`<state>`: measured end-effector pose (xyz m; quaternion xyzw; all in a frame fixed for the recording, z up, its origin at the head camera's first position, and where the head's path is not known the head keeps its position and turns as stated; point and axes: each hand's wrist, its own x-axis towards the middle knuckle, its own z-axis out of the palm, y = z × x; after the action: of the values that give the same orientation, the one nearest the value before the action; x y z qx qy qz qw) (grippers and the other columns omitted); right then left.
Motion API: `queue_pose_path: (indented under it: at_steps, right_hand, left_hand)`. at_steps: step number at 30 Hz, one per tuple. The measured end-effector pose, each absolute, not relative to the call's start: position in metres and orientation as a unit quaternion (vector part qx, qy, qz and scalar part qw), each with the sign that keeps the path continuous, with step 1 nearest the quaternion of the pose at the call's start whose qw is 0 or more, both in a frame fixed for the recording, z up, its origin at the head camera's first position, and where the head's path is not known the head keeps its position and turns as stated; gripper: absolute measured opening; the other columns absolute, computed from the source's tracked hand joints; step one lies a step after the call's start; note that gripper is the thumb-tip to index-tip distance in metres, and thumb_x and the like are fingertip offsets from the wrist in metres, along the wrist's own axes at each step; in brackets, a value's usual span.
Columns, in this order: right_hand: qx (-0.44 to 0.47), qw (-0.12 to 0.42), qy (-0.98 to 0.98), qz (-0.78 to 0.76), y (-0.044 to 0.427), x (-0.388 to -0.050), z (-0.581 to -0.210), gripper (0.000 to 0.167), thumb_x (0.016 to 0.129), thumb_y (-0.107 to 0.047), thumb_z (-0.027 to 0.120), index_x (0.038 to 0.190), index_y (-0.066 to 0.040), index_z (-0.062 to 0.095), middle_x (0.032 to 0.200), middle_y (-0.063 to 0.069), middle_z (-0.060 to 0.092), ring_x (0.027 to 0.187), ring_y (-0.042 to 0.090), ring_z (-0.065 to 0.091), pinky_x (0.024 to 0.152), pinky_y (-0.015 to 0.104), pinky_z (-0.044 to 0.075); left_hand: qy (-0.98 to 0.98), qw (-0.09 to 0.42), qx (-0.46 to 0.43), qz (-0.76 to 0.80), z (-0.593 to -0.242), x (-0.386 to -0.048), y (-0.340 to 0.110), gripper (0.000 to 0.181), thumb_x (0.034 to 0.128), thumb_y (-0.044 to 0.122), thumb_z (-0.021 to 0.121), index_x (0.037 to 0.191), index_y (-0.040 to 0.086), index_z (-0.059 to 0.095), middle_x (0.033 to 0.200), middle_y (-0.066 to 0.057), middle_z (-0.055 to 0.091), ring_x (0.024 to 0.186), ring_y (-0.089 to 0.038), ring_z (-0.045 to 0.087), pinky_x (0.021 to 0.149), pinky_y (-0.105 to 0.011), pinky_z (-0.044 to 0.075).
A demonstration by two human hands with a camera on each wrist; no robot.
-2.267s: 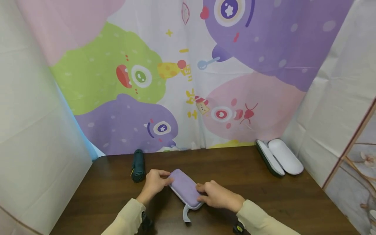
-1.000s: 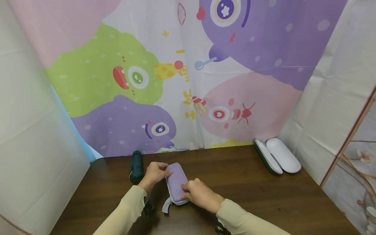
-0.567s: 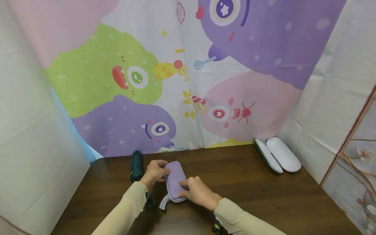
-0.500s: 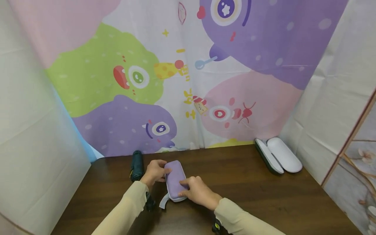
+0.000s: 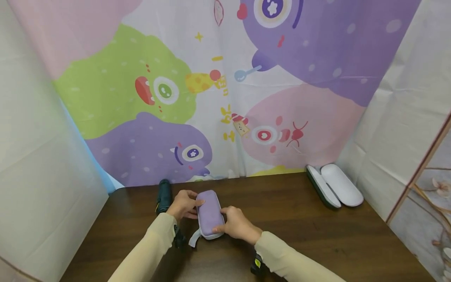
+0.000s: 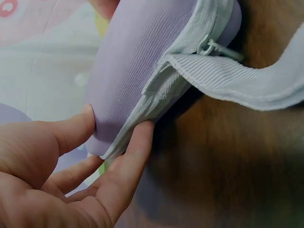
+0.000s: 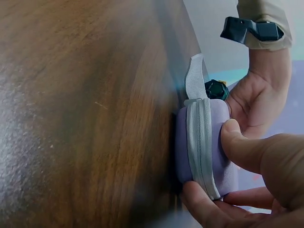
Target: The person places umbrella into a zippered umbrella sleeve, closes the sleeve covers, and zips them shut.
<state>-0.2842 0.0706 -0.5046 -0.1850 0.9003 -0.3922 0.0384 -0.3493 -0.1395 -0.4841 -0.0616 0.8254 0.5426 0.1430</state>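
Note:
A purple zip case with a pale grey zip and a fabric strap is on the brown table in the head view. My left hand grips its far left side, thumb on the upper face. My right hand holds the near right edge between thumb and fingers. In the left wrist view the left thumb and fingers pinch one end of the case, and the zip pull hangs near the strap. The right wrist view shows the closed zip side of the case with right thumb and fingers on either face.
A dark green rolled item stands just beyond my left hand. An open glasses case, white inside and dark green outside, lies at the table's back right. A curtain with cartoon figures hangs behind the table.
The purple case has shifted left and away from me and turned so its long side points more straight ahead. Both hands have moved along with it, still gripping it.

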Motion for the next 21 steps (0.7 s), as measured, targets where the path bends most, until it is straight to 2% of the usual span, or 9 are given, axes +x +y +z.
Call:
queue_pose_path:
  at_steps: [6, 12, 21]
  right_hand:
    - [-0.178, 0.034, 0.898, -0.400, 0.066, -0.285, -0.507, 0.069, 0.078, -0.024, 0.092, 0.125, 0.017, 0.063, 0.126, 0.031, 0.066, 0.118, 0.038, 0.065, 0.096, 0.047, 0.056]
    - [-0.175, 0.025, 0.900, -0.399, 0.059, -0.290, -0.511, 0.068, 0.078, -0.027, 0.092, 0.125, 0.015, 0.065, 0.124, 0.030, 0.067, 0.114, 0.035, 0.067, 0.092, 0.045, 0.058]
    - [-0.172, 0.016, 0.904, -0.391, 0.050, -0.297, -0.511, 0.061, 0.079, -0.026, 0.091, 0.120, 0.012, 0.068, 0.113, 0.025, 0.070, 0.102, 0.029, 0.067, 0.083, 0.040, 0.057]
  left_hand:
    - [0.838, 0.158, -0.058, 0.519, -0.481, -0.357, -0.136, 0.046, 0.0970, 0.006, 0.070, 0.135, -0.009, 0.051, 0.105, -0.031, 0.065, 0.073, -0.037, 0.074, 0.067, -0.051, 0.063]
    - [0.869, 0.152, -0.056, 0.467, -0.474, -0.363, -0.133, 0.045, 0.0982, 0.004, 0.068, 0.138, -0.007, 0.051, 0.107, -0.034, 0.063, 0.067, -0.035, 0.074, 0.058, -0.047, 0.062]
    - [0.874, 0.159, -0.074, 0.452, -0.480, -0.380, -0.139, 0.050, 0.0980, 0.009, 0.070, 0.143, -0.001, 0.052, 0.124, -0.034, 0.060, 0.078, -0.041, 0.074, 0.062, -0.050, 0.063]
